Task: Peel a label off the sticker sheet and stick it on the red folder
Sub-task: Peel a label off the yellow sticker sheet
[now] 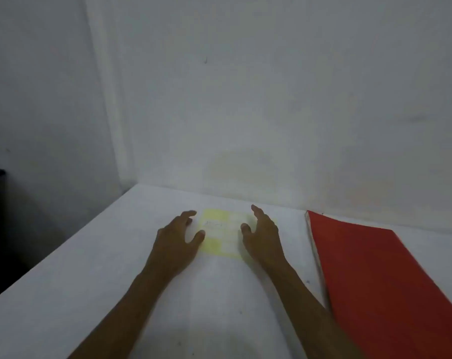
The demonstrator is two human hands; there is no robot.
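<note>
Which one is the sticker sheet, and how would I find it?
Look at the white table against the pale wall. Between the left hand and the right hand lies the flat, pale yellow sticker sheet. It is small and yellow, unlike the big red folder to the right.

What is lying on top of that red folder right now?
Nothing shows on the flat red paper folder: its visible cover is bare, no label stuck yet. The right forearm covers a strip of its near left edge, and its lower right runs out of frame.
</note>
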